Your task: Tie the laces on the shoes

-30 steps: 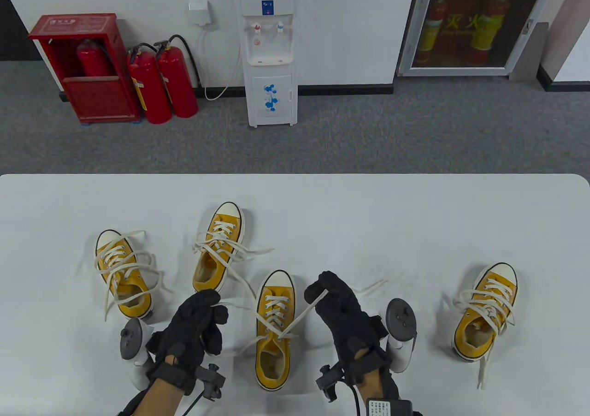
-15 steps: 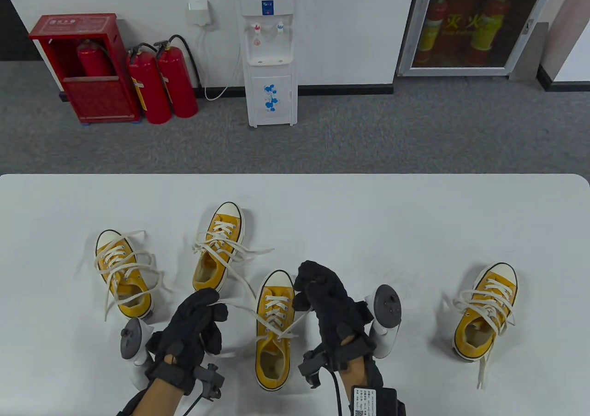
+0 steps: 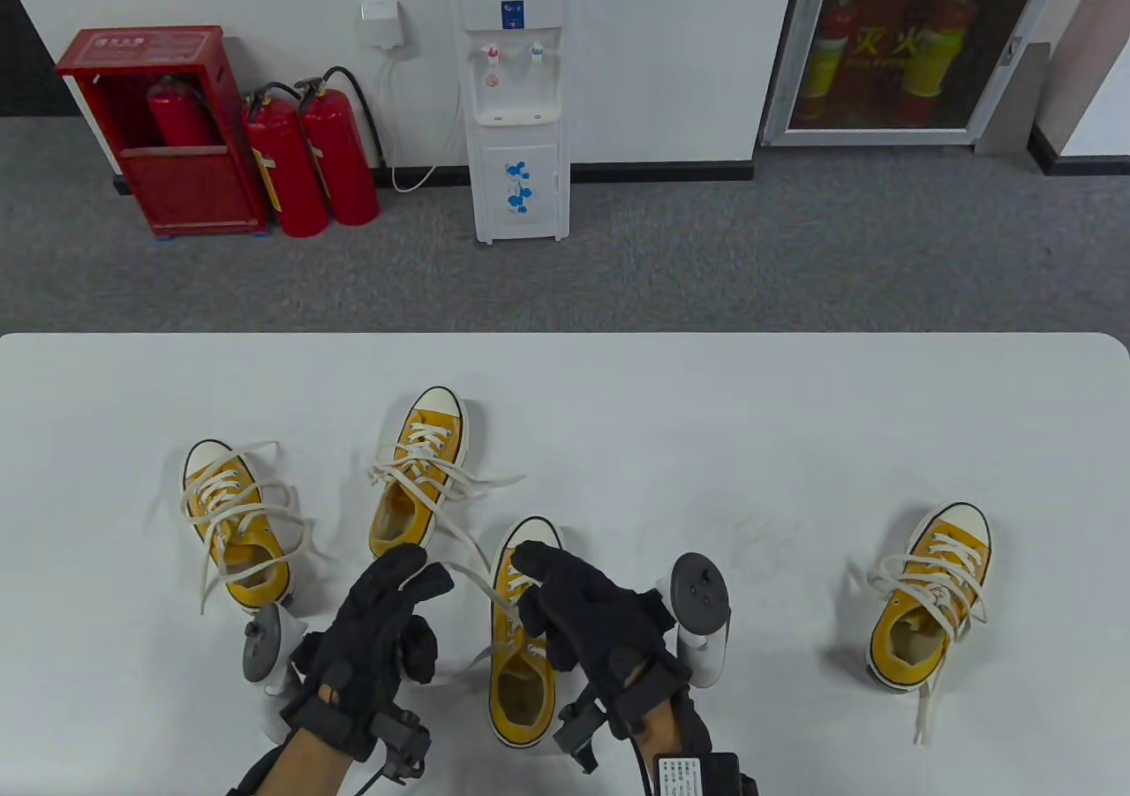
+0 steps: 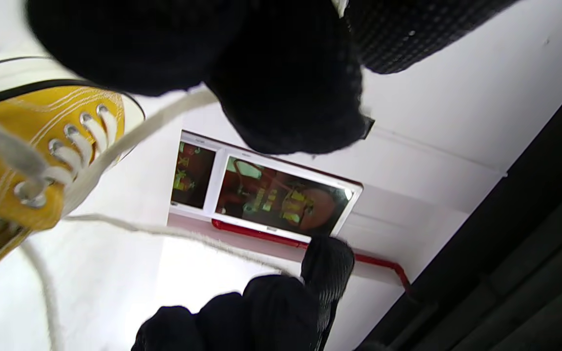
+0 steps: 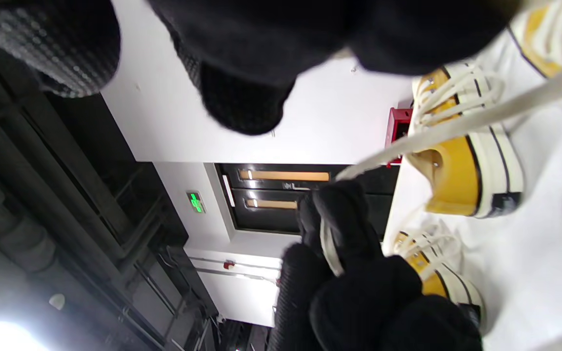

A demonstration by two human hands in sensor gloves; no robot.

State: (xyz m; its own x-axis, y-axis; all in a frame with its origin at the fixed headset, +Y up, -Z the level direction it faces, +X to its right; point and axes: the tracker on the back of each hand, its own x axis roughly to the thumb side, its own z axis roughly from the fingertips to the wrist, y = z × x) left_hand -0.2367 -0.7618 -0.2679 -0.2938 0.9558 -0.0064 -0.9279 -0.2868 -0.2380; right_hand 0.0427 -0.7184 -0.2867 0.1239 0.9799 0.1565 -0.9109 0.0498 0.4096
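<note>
The white table (image 3: 618,408) fills the lower half of the table view, and beyond it a gray carpeted floor (image 3: 706,249) runs to a white wall. Against that wall, straight past the table's middle, stands one white water dispenser (image 3: 516,108) with blue flower marks on its door; its small label is too fine to read. To the dispenser's left are one red cabinet (image 3: 163,130) with unreadable white characters along its top edge and an extinguisher inside, plus two loose red fire extinguishers (image 3: 309,161) just beside it. To the dispenser's right a glazed wall cabinet (image 3: 909,46) shows yellow characters, one of them reading 火.

Four yellow canvas shoes with white toe caps and cream laces sit on the table. Taking the near-centre shoe (image 3: 523,646) as landmark: the second shoe (image 3: 419,474) lies just up and left of it, the third shoe (image 3: 234,522) farther left, and the fourth shoe (image 3: 931,597) well apart to the right.

The left hand (image 3: 375,637) hovers just left of the landmark shoe, its fingers (image 3: 415,566) pinched together on one lace end (image 3: 468,580). The right hand (image 3: 596,628) lies over the shoe's right side, fingers (image 3: 538,559) curled around the other lace end (image 4: 173,234), which crosses to it from the eyelets.
</note>
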